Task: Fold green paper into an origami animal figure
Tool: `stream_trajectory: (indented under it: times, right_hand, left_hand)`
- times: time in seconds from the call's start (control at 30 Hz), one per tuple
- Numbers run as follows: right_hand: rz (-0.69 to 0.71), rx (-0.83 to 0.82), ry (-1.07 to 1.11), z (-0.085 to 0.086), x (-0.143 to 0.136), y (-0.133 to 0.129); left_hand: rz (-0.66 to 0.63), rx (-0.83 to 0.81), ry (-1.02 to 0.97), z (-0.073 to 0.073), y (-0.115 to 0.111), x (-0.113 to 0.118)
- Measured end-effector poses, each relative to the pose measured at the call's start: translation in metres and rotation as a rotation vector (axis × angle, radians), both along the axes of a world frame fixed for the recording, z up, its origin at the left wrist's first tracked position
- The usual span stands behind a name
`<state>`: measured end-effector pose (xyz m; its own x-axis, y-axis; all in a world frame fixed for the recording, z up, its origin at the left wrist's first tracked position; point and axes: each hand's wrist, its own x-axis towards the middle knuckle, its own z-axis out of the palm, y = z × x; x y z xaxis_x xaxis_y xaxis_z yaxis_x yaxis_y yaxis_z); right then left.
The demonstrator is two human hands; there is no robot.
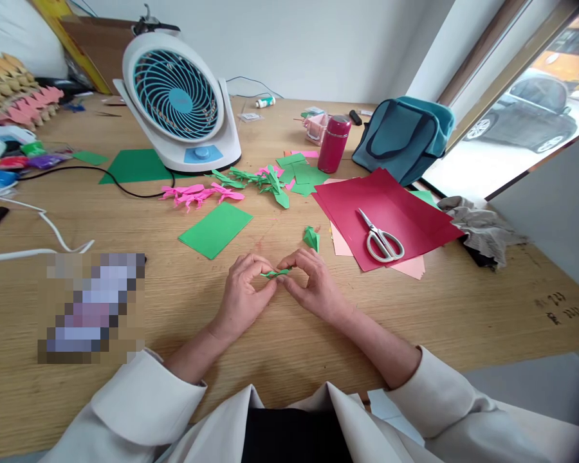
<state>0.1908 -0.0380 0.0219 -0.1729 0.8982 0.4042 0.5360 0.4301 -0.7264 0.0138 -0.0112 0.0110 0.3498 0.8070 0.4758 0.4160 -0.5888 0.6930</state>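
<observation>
Between my two hands, just above the table, is a small folded piece of green paper (276,274). My left hand (246,284) pinches its left end with thumb and fingertips. At the other end, my right hand (313,283) grips it the same way, so the fingers hide part of the folds. A separate folded green paper piece (311,238) lies just beyond my right hand. Past my left hand rests a flat green paper rectangle (216,230). Farther back are folded pink paper figures (200,194) and folded green paper figures (273,185).
White-handled scissors (385,244) lie on red paper sheets (415,212) at the right. Behind stand a white fan (178,96), a red bottle (334,145) and a teal bag (403,138). A blurred-out object (94,305) is at the left, near a white cable (53,252).
</observation>
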Motion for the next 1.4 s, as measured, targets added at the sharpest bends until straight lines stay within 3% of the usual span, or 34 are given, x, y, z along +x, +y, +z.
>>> stream_trajectory:
  times: [0.4,0.53,0.67,0.77,0.93,1.4]
  right_hand:
    - [-0.044,-0.053,0.096,-0.005,0.0,0.005]
    - [-0.079,-0.056,0.206,-0.005,0.008,0.011]
    - [-0.143,-0.048,0.222,-0.008,0.015,0.016]
    - [-0.114,-0.032,0.156,-0.011,0.013,0.016]
    - [-0.09,-0.014,0.044,-0.017,0.007,0.015]
    - [-0.131,-0.116,-0.121,-0.026,0.007,0.019]
  left_hand:
    - [0.013,-0.053,-0.012,0.0,0.001,0.002]
    - [0.066,-0.257,-0.132,0.0,0.009,-0.003]
    - [0.126,-0.543,-0.456,-0.003,0.022,-0.008]
    - [0.183,-0.594,-0.556,-0.004,0.03,-0.009]
    - [0.256,-0.474,-0.405,-0.012,0.035,-0.008]
    - [0.25,-0.217,0.055,-0.022,0.032,-0.006]
